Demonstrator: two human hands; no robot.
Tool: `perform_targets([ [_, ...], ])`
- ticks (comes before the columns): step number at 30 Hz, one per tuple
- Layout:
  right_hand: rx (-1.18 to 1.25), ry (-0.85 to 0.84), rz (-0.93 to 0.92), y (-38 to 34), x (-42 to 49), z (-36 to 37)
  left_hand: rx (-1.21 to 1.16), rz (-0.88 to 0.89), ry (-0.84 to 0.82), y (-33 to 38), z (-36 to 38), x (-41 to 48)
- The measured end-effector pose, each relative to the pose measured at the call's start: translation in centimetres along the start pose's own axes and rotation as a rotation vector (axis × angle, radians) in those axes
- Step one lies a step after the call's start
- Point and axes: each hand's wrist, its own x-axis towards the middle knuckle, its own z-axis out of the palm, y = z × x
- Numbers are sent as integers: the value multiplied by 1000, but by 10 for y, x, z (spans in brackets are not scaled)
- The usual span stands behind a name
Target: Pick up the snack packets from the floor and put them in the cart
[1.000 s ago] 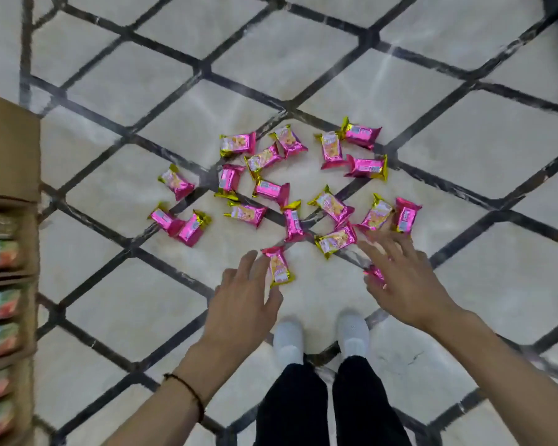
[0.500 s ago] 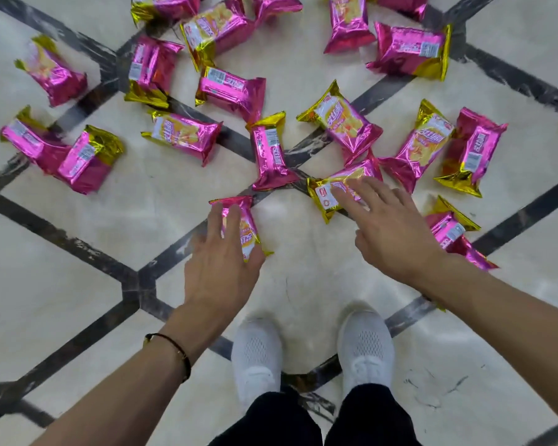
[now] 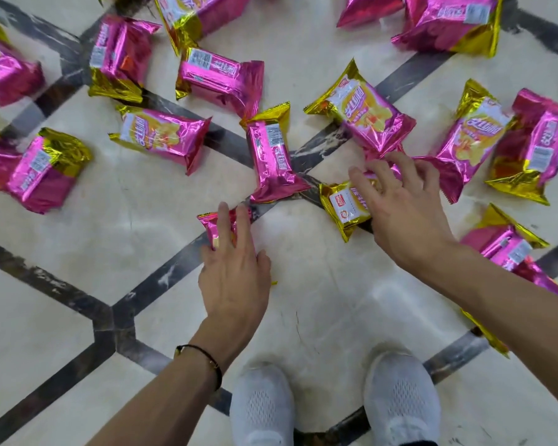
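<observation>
A small pink foil snack packet (image 3: 210,227) lies on the marble floor (image 3: 78,252) under the left grip (image 3: 236,278), whose fingers are laid straight upon it. A gold-ended pink packet (image 3: 343,210) nearby is touched by the right grip (image 3: 406,217), fingers spread, unclosed.

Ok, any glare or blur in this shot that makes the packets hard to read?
Head view: the foil glints hard, most on the gold end of the packet under the right hand; same view, the glossy floor carries a pale sheen by the shoes; the packets at the left edge are smeared, while the left hand looks fairly sharp.
</observation>
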Motion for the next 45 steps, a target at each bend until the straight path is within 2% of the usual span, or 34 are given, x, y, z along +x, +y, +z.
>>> perform_targets([
  [4,-25,-5,7,-3,-6,-10,-40,10,16,-2,-13,-10],
  [9,71,4,65,-10,-49,-59,-59,60,36,-3,-58,-47],
  [14,207,-36,144,-15,-99,-139,-68,72,44,0,-138,-98],
  [21,327,-44,311,-24,-151,-282,-197,-22,110,16,-279,-157],
  [24,393,17,366,-17,-162,-344,-222,27,175,29,-334,-178],
  [29,462,130,452,2,-183,-447,-169,213,141,48,-417,-210],
  [31,484,219,470,13,-192,-497,-216,225,215,58,-462,-219],
  [35,460,280,493,43,-222,-592,-312,250,277,87,-561,-240],
  [38,454,269,507,70,-249,-658,-260,255,361,98,-641,-261],
  [43,400,461,508,104,-287,-735,-286,273,443,102,-740,-298],
  [45,430,482,529,108,-301,-770,-272,292,464,106,-776,-317],
])
